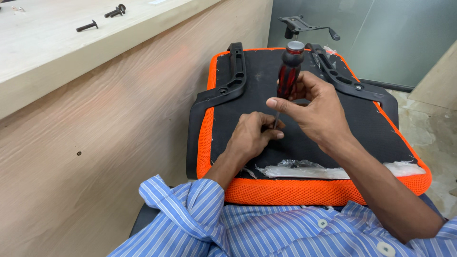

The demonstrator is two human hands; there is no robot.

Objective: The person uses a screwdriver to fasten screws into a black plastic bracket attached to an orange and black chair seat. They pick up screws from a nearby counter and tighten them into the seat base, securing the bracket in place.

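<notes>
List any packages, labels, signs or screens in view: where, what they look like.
Plastic wrap: crumpled clear film, torn, along the near edge of the upturned orange seat, just below both hands.
White scrap: small flat piece at the far edge of the wooden ledge; too small to tell if it is a label.
No signs or screens.
</notes>
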